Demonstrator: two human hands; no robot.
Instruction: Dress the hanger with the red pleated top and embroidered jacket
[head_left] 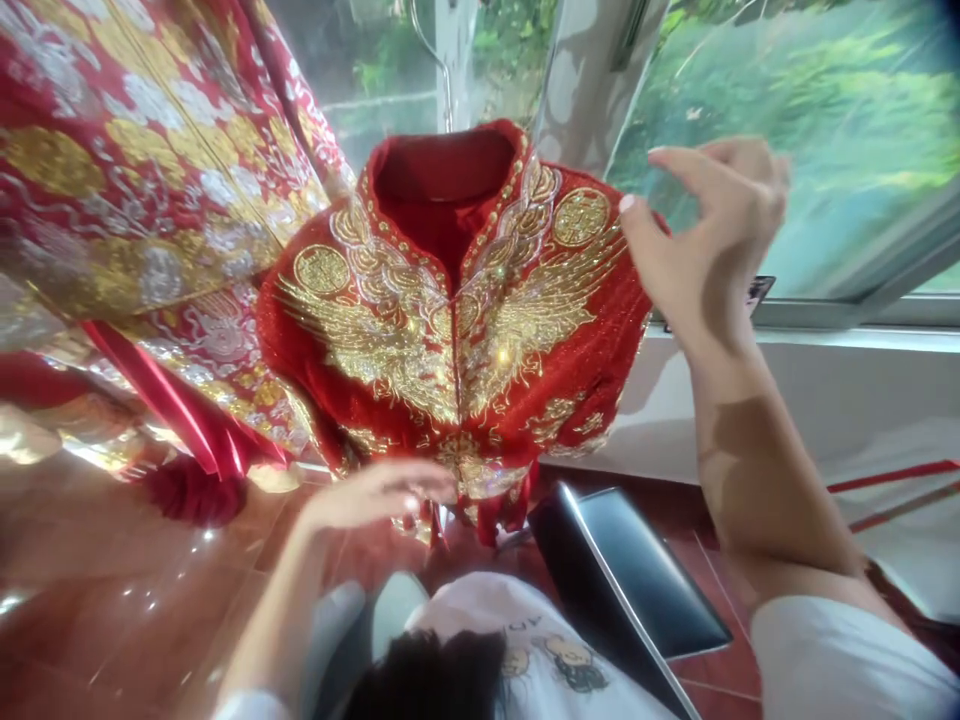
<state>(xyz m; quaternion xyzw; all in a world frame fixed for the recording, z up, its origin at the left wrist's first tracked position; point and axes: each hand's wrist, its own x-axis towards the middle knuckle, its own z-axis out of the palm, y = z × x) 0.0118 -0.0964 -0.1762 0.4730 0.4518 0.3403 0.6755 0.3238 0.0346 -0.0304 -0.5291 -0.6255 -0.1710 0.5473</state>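
Note:
A red jacket (pixel 517 330) with gold embroidery, beading and a stand-up collar hangs in front of me, its front closed below the neck. At its shoulder on the right, my right hand (pixel 705 220) is raised with thumb and fingers apart. The thumb tip overlaps the shoulder edge; whether it touches the cloth I cannot tell. Low before the jacket's hem, my left hand (pixel 386 492) is stretched out flat, slightly blurred, with nothing visible in it. A metal hanger hook (pixel 448 90) rises behind the collar.
A large red garment with gold and silver embroidery (pixel 150 170) hangs at the left. Behind the jacket are windows (pixel 810 120) and a white wall (pixel 825 400). A dark, flat, shiny panel (pixel 645 570) lies low at the right above the tiled floor (pixel 277 560).

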